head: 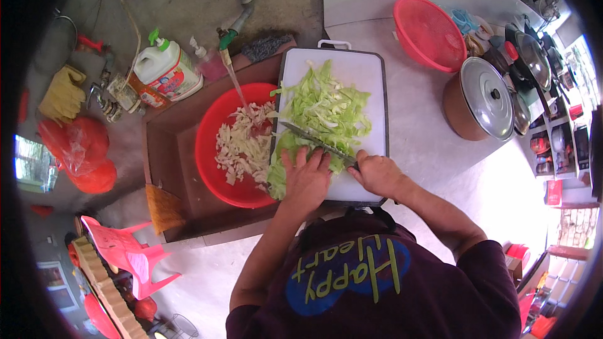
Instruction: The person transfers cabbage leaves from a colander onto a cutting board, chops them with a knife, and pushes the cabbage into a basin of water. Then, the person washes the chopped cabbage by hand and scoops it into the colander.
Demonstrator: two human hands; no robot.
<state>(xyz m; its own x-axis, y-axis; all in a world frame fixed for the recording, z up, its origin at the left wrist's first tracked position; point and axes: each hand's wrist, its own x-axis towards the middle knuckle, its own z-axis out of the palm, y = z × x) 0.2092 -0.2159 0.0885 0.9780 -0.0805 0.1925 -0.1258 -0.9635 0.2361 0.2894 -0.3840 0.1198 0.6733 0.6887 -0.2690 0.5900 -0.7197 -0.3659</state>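
My right hand (379, 174) grips the handle of a kitchen knife (320, 143), whose blade lies slantwise across green leaves on a white cutting board (372, 70). Fingers spread, my left hand (306, 176) presses uncut cabbage leaves (279, 180) against the board, fingertips close to the blade. Beyond the knife lies a heap of shredded green cabbage (330, 103). Left of the board, a red plastic basin (207, 155) holds pale chopped vegetable pieces (245, 146). The board's left edge overhangs the basin and hides part of it.
Water runs from a tap (226, 42) into the basin, which sits in a brown sink (169, 150). Detergent jug (169, 70) and pump bottle (207, 59) stand behind it. Rightward are a red colander (428, 33) and a lidded pot (480, 99). An orange cloth (162, 207) hangs over the sink's rim.
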